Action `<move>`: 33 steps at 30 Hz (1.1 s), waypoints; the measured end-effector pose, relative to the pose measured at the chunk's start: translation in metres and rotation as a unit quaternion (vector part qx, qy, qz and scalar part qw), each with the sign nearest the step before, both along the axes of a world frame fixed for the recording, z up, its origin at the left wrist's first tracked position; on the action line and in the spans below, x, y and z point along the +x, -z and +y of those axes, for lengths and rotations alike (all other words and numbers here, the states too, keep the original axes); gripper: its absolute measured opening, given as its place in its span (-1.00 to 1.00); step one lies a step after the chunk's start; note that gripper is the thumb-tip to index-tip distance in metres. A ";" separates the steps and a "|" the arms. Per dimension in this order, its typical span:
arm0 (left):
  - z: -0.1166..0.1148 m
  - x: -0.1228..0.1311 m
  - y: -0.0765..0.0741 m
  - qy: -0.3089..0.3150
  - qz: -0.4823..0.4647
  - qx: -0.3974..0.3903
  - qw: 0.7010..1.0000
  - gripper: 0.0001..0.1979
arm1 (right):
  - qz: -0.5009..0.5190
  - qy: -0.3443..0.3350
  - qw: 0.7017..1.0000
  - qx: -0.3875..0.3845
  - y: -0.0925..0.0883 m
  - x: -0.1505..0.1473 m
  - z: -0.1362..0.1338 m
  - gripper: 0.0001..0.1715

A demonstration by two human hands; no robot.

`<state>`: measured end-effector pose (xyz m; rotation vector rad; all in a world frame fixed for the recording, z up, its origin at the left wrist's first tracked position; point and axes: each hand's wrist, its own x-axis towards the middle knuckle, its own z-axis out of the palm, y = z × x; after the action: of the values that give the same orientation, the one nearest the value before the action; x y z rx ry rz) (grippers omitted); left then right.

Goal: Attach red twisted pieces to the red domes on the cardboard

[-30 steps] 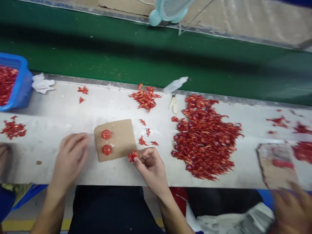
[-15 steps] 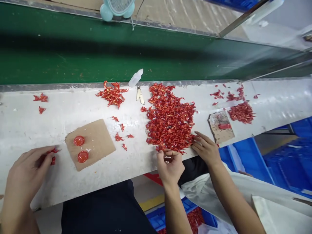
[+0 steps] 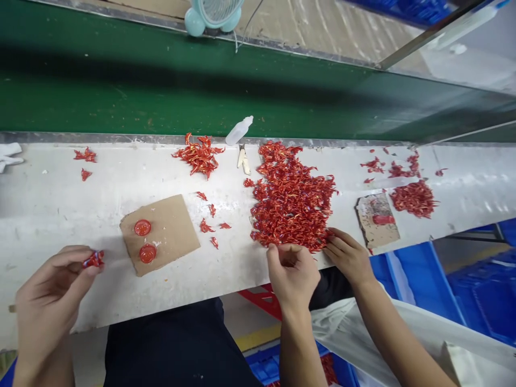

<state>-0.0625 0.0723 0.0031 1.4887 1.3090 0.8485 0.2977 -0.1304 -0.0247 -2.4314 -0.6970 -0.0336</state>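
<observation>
My left hand [image 3: 60, 290], left of the cardboard [image 3: 173, 231], pinches a small red piece [image 3: 94, 259] between thumb and fingertips. Two round red caps [image 3: 147, 252] rest on that cardboard. My right hand [image 3: 293, 274] is at the near edge of the big pile of red pieces [image 3: 292, 199], thumb and fingers curled together; whatever lies between its fingertips is too small or hidden to make out. Several loose red pieces [image 3: 206, 226] lie between cardboard and pile, with a smaller heap [image 3: 200, 156] farther back.
Another person's hand [image 3: 349, 255] touches the big pile's right side. Behind are a white bottle [image 3: 239, 130], a small cutter [image 3: 243, 160] and a fan [image 3: 215, 12]. On the right lie a second cardboard [image 3: 379, 228] and red heap [image 3: 414, 199]; blue crates [image 3: 423, 274] stand below.
The view has shifted, moving the table's contents rightward in the picture. In my left hand, the red pieces now sit together between the fingertips. My right hand's fingers remain curled at the pile's edge.
</observation>
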 end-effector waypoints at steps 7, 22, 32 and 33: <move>-0.027 0.024 0.003 0.072 -0.129 -0.108 0.983 -0.87 | 0.118 -0.336 0.931 -0.083 -0.005 -0.038 0.048 -0.78; -0.040 0.028 0.005 0.044 -0.253 -0.158 0.953 -0.80 | 0.400 -0.302 0.865 0.004 -0.013 -0.073 0.099 -0.72; -0.046 0.014 0.009 -0.027 -0.246 -0.149 0.957 -0.75 | 0.467 -0.359 0.808 0.035 -0.008 -0.118 0.173 -0.64; -0.046 0.013 0.010 -0.031 -0.247 -0.147 0.957 -0.75 | 0.464 -0.360 0.809 0.028 -0.006 -0.120 0.175 -0.51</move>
<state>-0.0494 0.0260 -0.0070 0.9268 1.0515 0.9451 0.1782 0.0448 -0.0190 -1.6324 -1.0206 1.3095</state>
